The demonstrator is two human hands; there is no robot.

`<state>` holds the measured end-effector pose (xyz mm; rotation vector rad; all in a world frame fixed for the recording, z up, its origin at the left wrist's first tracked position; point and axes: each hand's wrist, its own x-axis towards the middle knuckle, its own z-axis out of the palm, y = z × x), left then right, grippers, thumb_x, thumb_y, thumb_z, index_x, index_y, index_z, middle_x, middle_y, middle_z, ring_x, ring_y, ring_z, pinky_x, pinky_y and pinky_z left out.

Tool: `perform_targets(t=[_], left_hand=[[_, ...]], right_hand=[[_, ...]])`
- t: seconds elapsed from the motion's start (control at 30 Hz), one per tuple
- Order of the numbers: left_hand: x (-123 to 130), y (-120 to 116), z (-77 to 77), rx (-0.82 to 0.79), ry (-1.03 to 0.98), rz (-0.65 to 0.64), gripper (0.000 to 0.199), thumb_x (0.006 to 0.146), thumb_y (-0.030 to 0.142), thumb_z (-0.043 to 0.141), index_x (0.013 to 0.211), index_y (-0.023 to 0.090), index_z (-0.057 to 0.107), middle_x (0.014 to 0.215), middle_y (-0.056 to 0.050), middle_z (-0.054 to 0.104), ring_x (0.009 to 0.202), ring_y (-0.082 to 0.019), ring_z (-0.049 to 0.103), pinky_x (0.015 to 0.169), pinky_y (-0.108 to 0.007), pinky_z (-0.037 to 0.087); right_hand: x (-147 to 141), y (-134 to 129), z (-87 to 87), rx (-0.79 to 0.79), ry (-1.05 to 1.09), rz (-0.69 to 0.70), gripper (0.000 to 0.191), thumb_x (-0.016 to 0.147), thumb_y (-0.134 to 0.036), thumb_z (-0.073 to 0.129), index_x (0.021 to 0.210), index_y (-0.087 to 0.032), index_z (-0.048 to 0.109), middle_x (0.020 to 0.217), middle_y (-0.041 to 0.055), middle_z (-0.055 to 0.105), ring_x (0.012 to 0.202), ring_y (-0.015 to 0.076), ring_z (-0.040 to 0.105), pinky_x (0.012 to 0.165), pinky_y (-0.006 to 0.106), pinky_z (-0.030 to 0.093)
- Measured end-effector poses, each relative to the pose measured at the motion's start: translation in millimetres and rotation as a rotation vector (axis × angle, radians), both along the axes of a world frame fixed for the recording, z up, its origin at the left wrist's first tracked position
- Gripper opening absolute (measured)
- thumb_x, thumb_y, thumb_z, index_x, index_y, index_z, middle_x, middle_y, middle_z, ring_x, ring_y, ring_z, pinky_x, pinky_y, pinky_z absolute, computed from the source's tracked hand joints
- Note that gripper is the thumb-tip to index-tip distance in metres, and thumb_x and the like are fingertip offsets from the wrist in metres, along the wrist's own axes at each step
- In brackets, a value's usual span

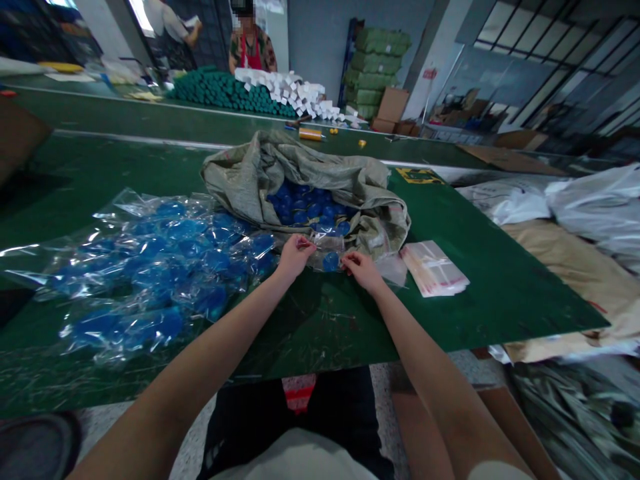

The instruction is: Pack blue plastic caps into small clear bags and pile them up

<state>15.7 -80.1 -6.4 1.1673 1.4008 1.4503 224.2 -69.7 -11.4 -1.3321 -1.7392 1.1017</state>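
My left hand [299, 254] pinches the left side of a clear plastic bag [320, 245] in front of the sack. The fingers of my right hand [361, 267] are closed at the bag's right side. A round blue piece [331, 261] shows between my hands, seemingly inside the bag. Just beyond them, an open grey-green woven sack [240, 177] holds many dark blue round pieces [300, 203]. Left of my hands lies a wide heap of blue pieces in clear bags [165, 260]. A stack of flat clear bags [436, 268] rests to the right.
The green table [505, 287] has its near edge before my body. Behind the sack lie an orange roll [311, 135], green rods [225, 90] and white pieces [295, 90]. Two people stand at the far side. White and brown sacks [575, 253] are at the right.
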Motion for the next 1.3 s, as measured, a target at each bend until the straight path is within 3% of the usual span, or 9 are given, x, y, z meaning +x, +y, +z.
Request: perform_targets(t=[0.1, 0.2, 0.37, 0.47, 0.63, 0.77, 1.0, 1.13, 1.3], left_hand=[[-0.2, 0.2, -0.5, 0.056, 0.054, -0.043, 0.018, 0.069, 0.02, 0.069, 0.075, 0.018, 0.053, 0.079, 0.0, 0.061, 0.083, -0.016, 0.059, 0.078, -0.029, 0.045], [-2.5, 2.1, -1.4, 0.106, 0.078, -0.094, 0.017, 0.068, 0.021, 0.069, 0.078, 0.018, 0.055, 0.08, 0.0, 0.061, 0.084, -0.016, 0.06, 0.08, -0.03, 0.045], [-4.7, 5.3, -2.6, 0.175, 0.108, -0.141, 0.017, 0.067, 0.022, 0.068, 0.077, 0.018, 0.054, 0.079, 0.0, 0.06, 0.082, -0.016, 0.059, 0.078, -0.03, 0.046], [-3.9, 5.7, -2.6, 0.194, 0.118, -0.142, 0.017, 0.066, 0.023, 0.068, 0.076, 0.018, 0.054, 0.078, 0.0, 0.06, 0.081, -0.016, 0.059, 0.074, -0.029, 0.046], [-3.9, 5.8, -4.8, 0.204, 0.076, -0.165, 0.019, 0.065, 0.026, 0.069, 0.076, 0.018, 0.055, 0.077, -0.001, 0.061, 0.081, -0.016, 0.059, 0.071, -0.027, 0.046], [-5.9, 4.7, -4.8, 0.187, 0.04, -0.156, 0.02, 0.065, 0.026, 0.07, 0.076, 0.018, 0.056, 0.077, -0.001, 0.063, 0.077, -0.014, 0.059, 0.067, -0.024, 0.046], [-5.4, -4.1, 6.9, 0.058, -0.275, -0.1, 0.031, 0.068, 0.034, 0.066, 0.092, 0.02, 0.052, 0.1, -0.003, 0.068, 0.04, -0.002, 0.036, 0.038, -0.019, 0.026], [1.1, -4.1, 11.0, 0.021, -0.301, -0.105, 0.038, 0.062, 0.023, 0.066, 0.097, 0.019, 0.053, 0.109, -0.005, 0.067, 0.042, -0.003, 0.04, 0.037, -0.019, 0.026], [10.4, -4.9, 18.2, 0.052, -0.096, -0.081, 0.034, 0.063, 0.026, 0.069, 0.095, 0.017, 0.061, 0.101, -0.006, 0.07, 0.058, -0.009, 0.055, 0.047, -0.019, 0.038]], right_hand=[[2.6, 3.5, 1.5, -0.036, 0.037, 0.012, 0.018, 0.077, -0.031, 0.055, 0.088, -0.019, 0.063, 0.078, 0.0013, 0.067, 0.059, 0.0115, 0.056, 0.053, 0.024, 0.045], [1.4, 10.8, 13.3, 0.027, 0.06, -0.055, 0.027, 0.079, -0.037, 0.053, 0.097, -0.019, 0.063, 0.093, 0.0046, 0.069, 0.074, 0.0146, 0.061, 0.062, 0.027, 0.049], [-16.0, 36.3, 52.9, 0.15, -0.065, -0.123, 0.043, 0.084, -0.049, 0.051, 0.107, -0.015, 0.062, 0.11, 0.0108, 0.066, 0.1, 0.0188, 0.061, 0.089, 0.032, 0.046], [-31.2, 55.3, 79.7, 0.134, -0.227, -0.059, 0.052, 0.082, -0.048, 0.057, 0.119, -0.012, 0.058, 0.119, 0.013, 0.063, 0.105, 0.0191, 0.06, 0.092, 0.03, 0.043], [-46.5, 78.7, 111.0, 0.03, -0.619, 0.27, 0.031, 0.073, -0.026, 0.066, 0.101, -0.014, 0.071, 0.098, 0.0063, 0.071, 0.088, 0.0187, 0.064, 0.077, 0.025, 0.046], [-48.7, 80.3, 126.4, 0.129, -0.812, 0.461, 0.019, 0.071, -0.023, 0.067, 0.086, -0.016, 0.075, 0.08, 0.0029, 0.072, 0.073, 0.0161, 0.062, 0.065, 0.023, 0.043], [-49.5, 50.4, 173.2, 0.402, -0.872, 0.487, 0.014, 0.073, -0.023, 0.065, 0.082, -0.017, 0.075, 0.072, 0.0028, 0.07, 0.064, 0.0138, 0.06, 0.061, 0.023, 0.04], [-48.5, 39.2, 196.8, 0.424, -0.862, 0.443, 0.014, 0.074, -0.024, 0.065, 0.082, -0.017, 0.075, 0.07, 0.003, 0.069, 0.064, 0.0144, 0.06, 0.064, 0.024, 0.043], [-40.3, 36.6, 212.0, 0.42, -0.876, 0.365, 0.012, 0.074, -0.023, 0.066, 0.08, -0.018, 0.074, 0.069, 0.0024, 0.068, 0.065, 0.0145, 0.06, 0.069, 0.026, 0.045]])
